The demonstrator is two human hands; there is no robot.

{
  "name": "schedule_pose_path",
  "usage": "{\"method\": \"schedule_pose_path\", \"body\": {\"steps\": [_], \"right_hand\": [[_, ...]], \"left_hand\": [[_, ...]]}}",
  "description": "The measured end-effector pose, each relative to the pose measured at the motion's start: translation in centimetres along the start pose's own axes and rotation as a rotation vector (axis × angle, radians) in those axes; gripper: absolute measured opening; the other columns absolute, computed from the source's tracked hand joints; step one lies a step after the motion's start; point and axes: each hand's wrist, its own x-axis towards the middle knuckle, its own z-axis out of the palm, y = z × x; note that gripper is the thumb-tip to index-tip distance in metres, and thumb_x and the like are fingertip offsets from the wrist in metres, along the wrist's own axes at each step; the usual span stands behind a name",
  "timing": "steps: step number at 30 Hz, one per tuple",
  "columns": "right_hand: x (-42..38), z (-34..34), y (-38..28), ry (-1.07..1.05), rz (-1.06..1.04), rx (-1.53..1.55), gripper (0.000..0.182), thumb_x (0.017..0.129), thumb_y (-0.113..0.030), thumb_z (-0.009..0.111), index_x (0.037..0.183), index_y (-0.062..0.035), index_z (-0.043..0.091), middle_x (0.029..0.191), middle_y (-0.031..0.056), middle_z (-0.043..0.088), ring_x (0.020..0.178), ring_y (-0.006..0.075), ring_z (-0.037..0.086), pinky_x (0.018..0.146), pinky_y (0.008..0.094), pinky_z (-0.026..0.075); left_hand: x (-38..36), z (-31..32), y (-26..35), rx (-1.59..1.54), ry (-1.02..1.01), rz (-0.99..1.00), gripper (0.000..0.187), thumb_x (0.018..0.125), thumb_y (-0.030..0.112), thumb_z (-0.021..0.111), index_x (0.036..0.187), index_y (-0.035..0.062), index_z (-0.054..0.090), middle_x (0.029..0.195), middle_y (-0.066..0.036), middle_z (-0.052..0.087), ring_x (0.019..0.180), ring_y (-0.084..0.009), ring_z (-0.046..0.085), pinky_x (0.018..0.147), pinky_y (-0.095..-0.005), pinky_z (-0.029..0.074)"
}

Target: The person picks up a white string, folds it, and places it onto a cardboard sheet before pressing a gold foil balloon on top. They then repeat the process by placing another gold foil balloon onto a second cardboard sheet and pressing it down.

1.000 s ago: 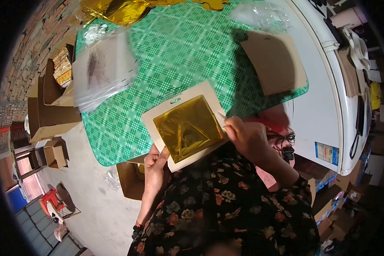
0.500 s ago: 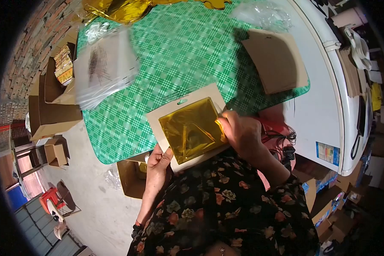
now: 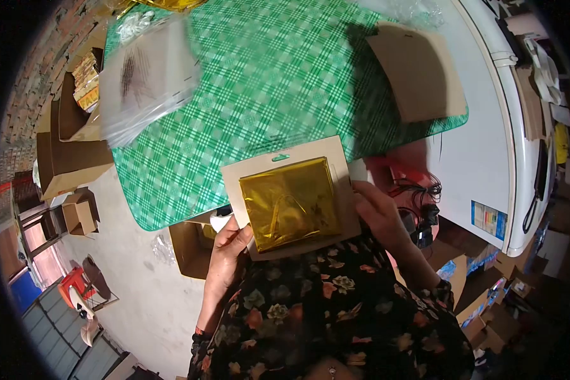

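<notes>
A tan backing card (image 3: 239,176) with a hang hole at its top edge is held in front of my body. On its face lies a folded square of shiny gold foil (image 3: 290,202), slightly creased. My left hand (image 3: 229,250) pinches the card's lower left edge, thumb on the front. At the right edge, my right hand (image 3: 383,215) grips the card with bent fingers, partly hidden behind it. A stack of similar tan cards (image 3: 418,76) lies on the table's right side. Clear plastic bags (image 3: 149,79) are piled at the left.
A green checked cloth covers the table (image 3: 259,82). More gold foil (image 3: 171,4) sits at the far edge. Cardboard boxes (image 3: 76,161) stand to the left, and an open box (image 3: 190,250) is below the table. A white refrigerator (image 3: 481,139) borders the right.
My right hand has moved from the foil's right side out to the card's right edge. The card now sits straighter and a little further right; the foil on it looks flatter.
</notes>
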Motion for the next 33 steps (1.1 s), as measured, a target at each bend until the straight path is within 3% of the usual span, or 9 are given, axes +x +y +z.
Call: {"method": "schedule_pose_path", "body": {"steps": [3, 7, 11, 12, 15, 21, 27, 33], "right_hand": [[-0.1, 1.2, -0.7, -0.052, 0.230, 0.349, 0.035, 0.112, -0.022, 0.056, 0.135, 0.0034, 0.061, 0.110, 0.0047, 0.069, 0.105, 0.0104, 0.058, 0.094, 0.0274, 0.048], [0.1, 1.0, -0.6, -0.094, 0.233, 0.254, 0.031, 0.112, -0.021, 0.056, 0.129, 0.0038, 0.065, 0.107, 0.0012, 0.066, 0.100, 0.0091, 0.056, 0.090, 0.0265, 0.047], [0.3, 1.1, -1.2, -0.076, 0.222, 0.233, 0.026, 0.111, -0.021, 0.058, 0.117, 0.0022, 0.067, 0.099, -0.0018, 0.062, 0.093, 0.0072, 0.053, 0.082, 0.0265, 0.046], [0.4, 1.2, -1.5, -0.066, 0.224, 0.245, 0.025, 0.111, -0.021, 0.058, 0.114, 0.0016, 0.068, 0.095, -0.0027, 0.060, 0.090, 0.0067, 0.052, 0.080, 0.0264, 0.045], [0.4, 1.2, -0.1, -0.063, 0.257, 0.227, 0.023, 0.111, -0.021, 0.060, 0.105, 0.0004, 0.066, 0.086, -0.0049, 0.053, 0.083, 0.0057, 0.047, 0.072, 0.0267, 0.042], [0.3, 1.1, -0.6, -0.058, 0.191, 0.005, 0.031, 0.112, -0.026, 0.061, 0.094, -0.0003, 0.062, 0.080, -0.0060, 0.046, 0.078, 0.0044, 0.040, 0.065, 0.0279, 0.036], [0.1, 1.3, -0.9, -0.053, 0.181, 0.016, 0.034, 0.112, -0.028, 0.061, 0.093, -0.0006, 0.062, 0.077, -0.0077, 0.044, 0.074, 0.0044, 0.039, 0.061, 0.0278, 0.034], [0.3, 1.2, -0.3, -0.059, 0.172, -0.037, 0.030, 0.113, -0.025, 0.056, 0.098, -0.0007, 0.065, 0.080, -0.0082, 0.047, 0.076, 0.0037, 0.041, 0.063, 0.0263, 0.035]], "left_hand": [[-0.4, 0.8, 0.2, -0.105, 0.048, 0.006, 0.049, 0.109, 0.015, 0.064, 0.155, 0.0022, 0.054, 0.149, -0.005, 0.063, 0.134, -0.0164, 0.059, 0.117, -0.0318, 0.040], [-0.3, 0.8, 0.6, -0.340, 0.090, 0.040, 0.043, 0.110, 0.018, 0.061, 0.151, 0.0030, 0.057, 0.147, -0.007, 0.062, 0.132, -0.0183, 0.060, 0.116, -0.0328, 0.042], [0.5, 0.1, 0.9, -0.299, 0.210, 0.043, 0.043, 0.111, 0.021, 0.061, 0.148, -0.0001, 0.055, 0.143, -0.009, 0.065, 0.131, -0.0193, 0.061, 0.116, -0.0353, 0.044], [0.4, 1.1, 1.7, -0.344, 0.109, 0.118, 0.045, 0.110, 0.025, 0.063, 0.146, -0.0021, 0.057, 0.141, -0.009, 0.067, 0.129, -0.0188, 0.062, 0.113, -0.0352, 0.046], [0.9, 1.1, 1.0, -0.288, 0.157, 0.142, 0.043, 0.111, 0.026, 0.063, 0.143, -0.0029, 0.060, 0.141, -0.010, 0.068, 0.130, -0.0186, 0.062, 0.112, -0.0356, 0.047], [1.1, -0.4, -0.9, -0.219, 0.153, 0.223, 0.033, 0.112, 0.022, 0.060, 0.134, -0.0026, 0.064, 0.121, -0.006, 0.072, 0.116, -0.0153, 0.066, 0.105, -0.0311, 0.050], [0.5, -0.4, -0.5, -0.192, 0.122, 0.194, 0.023, 0.114, 0.026, 0.058, 0.113, 0.0037, 0.065, 0.105, 0.000, 0.070, 0.093, -0.0096, 0.065, 0.085, -0.0280, 0.053], [0.7, -0.1, -0.8, -0.159, 0.107, 0.241, 0.025, 0.115, 0.029, 0.056, 0.108, 0.0062, 0.063, 0.101, 0.002, 0.067, 0.089, -0.0070, 0.060, 0.082, -0.0263, 0.050]]}}
